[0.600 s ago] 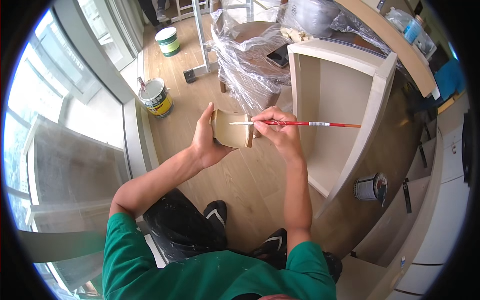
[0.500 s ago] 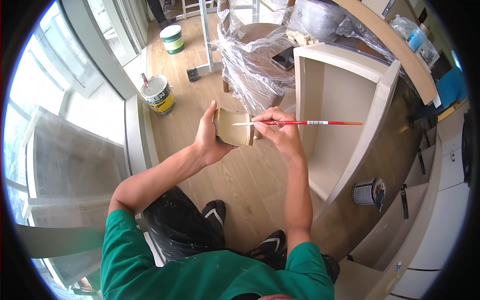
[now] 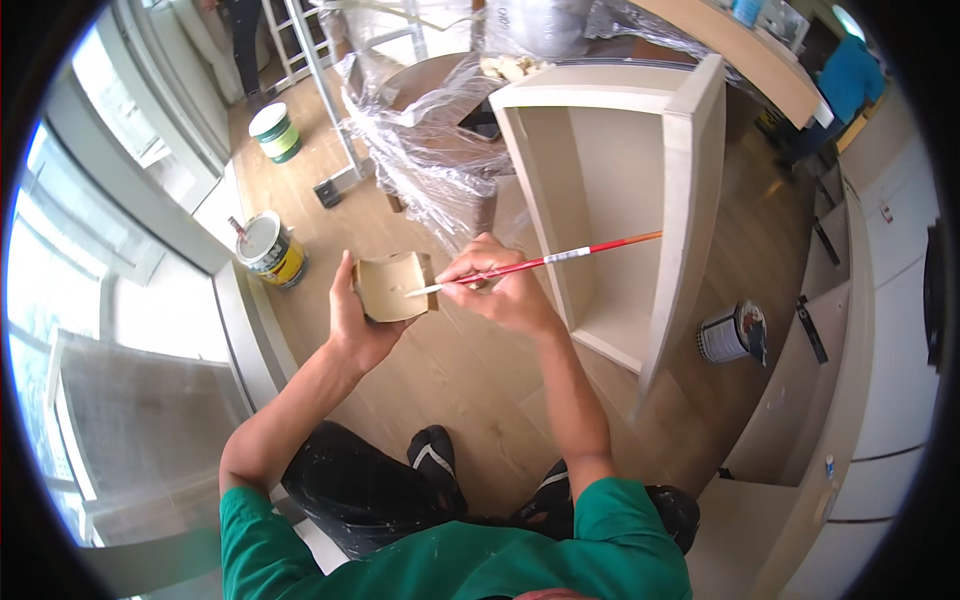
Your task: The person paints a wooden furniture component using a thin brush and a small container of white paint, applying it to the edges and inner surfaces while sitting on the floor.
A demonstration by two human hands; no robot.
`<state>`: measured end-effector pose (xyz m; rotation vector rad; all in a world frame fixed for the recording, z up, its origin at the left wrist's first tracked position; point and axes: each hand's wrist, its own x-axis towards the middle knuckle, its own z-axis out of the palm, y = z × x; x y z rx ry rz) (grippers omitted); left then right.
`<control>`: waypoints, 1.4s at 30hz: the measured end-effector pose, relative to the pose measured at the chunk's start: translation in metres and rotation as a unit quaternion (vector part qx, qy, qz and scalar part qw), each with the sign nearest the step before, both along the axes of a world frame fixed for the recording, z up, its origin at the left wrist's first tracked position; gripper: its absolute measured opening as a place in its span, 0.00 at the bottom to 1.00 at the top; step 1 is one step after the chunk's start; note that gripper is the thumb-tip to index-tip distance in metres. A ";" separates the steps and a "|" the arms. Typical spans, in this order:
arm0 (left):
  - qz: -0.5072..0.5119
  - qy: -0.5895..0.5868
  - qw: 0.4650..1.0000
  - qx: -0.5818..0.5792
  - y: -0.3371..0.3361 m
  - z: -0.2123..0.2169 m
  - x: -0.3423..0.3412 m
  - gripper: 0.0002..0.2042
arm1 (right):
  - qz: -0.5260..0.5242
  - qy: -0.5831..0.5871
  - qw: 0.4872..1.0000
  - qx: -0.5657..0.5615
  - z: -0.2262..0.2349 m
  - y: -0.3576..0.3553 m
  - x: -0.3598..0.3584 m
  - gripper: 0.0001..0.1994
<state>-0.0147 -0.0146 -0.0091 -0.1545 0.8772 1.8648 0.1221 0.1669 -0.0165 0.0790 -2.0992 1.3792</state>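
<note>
My left hand (image 3: 352, 322) holds a small beige cardboard piece (image 3: 392, 287), cupped like a little tray, in front of me. My right hand (image 3: 500, 290) grips a thin red-handled paintbrush (image 3: 560, 259). Its pale tip rests on the cardboard piece and the long handle points to the right, across the open front of a beige shelf unit (image 3: 690, 180).
An open paint can (image 3: 270, 250) stands on the wood floor at the left, a green-banded bucket (image 3: 275, 132) farther back. A small tin (image 3: 730, 333) sits right of the shelf unit. Plastic-wrapped furniture (image 3: 440, 150) and a ladder (image 3: 320, 90) stand behind. A window wall runs along the left.
The view has shifted a little. The brush tip stays on the cardboard piece, and both hands keep their hold.
</note>
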 end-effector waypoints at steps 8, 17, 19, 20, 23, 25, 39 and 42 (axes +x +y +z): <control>0.098 0.023 0.995 -0.018 0.002 0.000 -0.012 0.31 | -0.048 0.108 0.993 -0.012 -0.020 -0.002 -0.008 0.04; 0.154 0.053 0.987 0.009 -0.001 0.001 -0.019 0.29 | -0.212 0.195 0.957 -0.038 -0.058 0.015 -0.016 0.04; 0.157 0.064 0.985 0.007 -0.001 0.006 -0.016 0.29 | -0.292 0.229 0.923 0.105 -0.065 0.056 0.000 0.06; 0.146 0.068 0.987 0.015 0.001 0.007 -0.016 0.28 | -0.272 0.219 0.936 0.046 -0.062 0.071 0.001 0.07; 0.116 0.072 0.990 0.023 0.001 0.007 -0.011 0.28 | -0.208 0.184 0.956 -0.094 -0.068 0.100 0.006 0.08; 0.101 0.070 0.992 0.039 0.006 0.004 -0.009 0.27 | -0.158 0.171 0.966 -0.110 -0.075 0.117 0.002 0.08; 0.047 0.029 0.998 0.028 0.010 0.006 -0.001 0.26 | -0.126 0.079 0.985 -0.083 -0.062 0.121 0.010 0.08; 0.042 0.018 0.998 0.031 0.008 0.007 -0.001 0.25 | -0.122 0.069 0.986 -0.087 -0.062 0.122 0.005 0.09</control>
